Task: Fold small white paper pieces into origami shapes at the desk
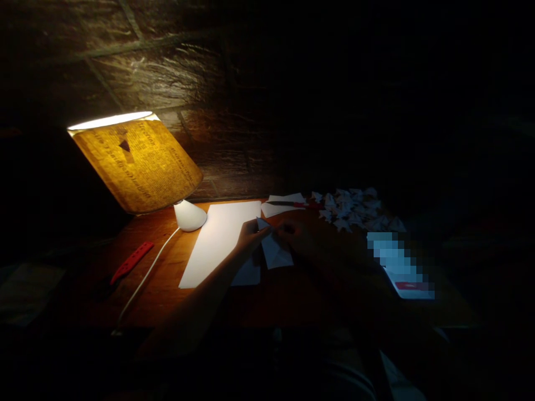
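Observation:
My left hand (249, 235) grips the left upper edge of a folded piece of white paper (276, 252), fingers closed on it. On the other side, my right hand (293, 231) has its fingers bent at the paper's upper right edge; that hand lies in deep shadow. Creases show across the paper, and its lower end hangs towards me. Beneath and left of my left hand lie white paper sheets (221, 234) on the wooden table. Behind my hands, a dark blade with a red handle (288, 204) rests on another piece of white paper (286, 197).
A lit lamp (137, 161) with a yellow printed shade stands at the left, its white cord (146, 275) running to the front edge. Near it lies a red-handled tool (131, 262). Several folded paper shapes (349, 209) are heaped at the back right, beyond a glowing phone (399, 267).

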`<state>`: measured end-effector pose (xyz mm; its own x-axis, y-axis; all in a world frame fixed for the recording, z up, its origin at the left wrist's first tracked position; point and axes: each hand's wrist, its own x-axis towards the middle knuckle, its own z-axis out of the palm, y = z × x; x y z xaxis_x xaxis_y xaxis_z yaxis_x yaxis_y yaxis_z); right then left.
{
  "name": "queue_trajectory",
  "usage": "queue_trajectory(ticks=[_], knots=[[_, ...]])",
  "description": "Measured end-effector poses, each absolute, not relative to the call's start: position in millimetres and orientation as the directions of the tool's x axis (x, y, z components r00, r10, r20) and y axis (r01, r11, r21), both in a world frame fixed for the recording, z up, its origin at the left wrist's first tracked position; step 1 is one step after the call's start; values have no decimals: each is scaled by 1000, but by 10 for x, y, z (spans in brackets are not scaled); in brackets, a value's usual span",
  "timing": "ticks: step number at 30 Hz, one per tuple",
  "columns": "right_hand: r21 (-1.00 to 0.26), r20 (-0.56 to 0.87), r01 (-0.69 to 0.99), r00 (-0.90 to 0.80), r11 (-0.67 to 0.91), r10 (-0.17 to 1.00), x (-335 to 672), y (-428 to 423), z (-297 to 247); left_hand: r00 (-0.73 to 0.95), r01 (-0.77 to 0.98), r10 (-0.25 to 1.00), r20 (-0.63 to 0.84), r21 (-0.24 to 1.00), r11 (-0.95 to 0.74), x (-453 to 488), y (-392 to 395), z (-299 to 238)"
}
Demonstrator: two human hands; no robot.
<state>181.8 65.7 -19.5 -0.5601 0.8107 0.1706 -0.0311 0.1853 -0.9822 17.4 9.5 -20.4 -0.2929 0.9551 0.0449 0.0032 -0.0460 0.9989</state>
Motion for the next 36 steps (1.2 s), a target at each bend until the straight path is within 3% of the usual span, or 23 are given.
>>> queue_trajectory(ticks=[9,19,28,36], knots=[[-981,128,47,-576,189,807,1840,691,-258,-194,-81,978,-78,995,63,170,116,-99],[-978,46,125,-645,165,763,1690,890,-145,-191,-34,980,-52,998,46,12,310,-125],[-980,150,13,-615,200,774,1747,836,-305,-108,-103,994,-34,994,23,-13,301,-213],[-982,133,18,-637,188,759,1764,826,-263,-127,-89,991,-50,995,39,-21,321,-263]])
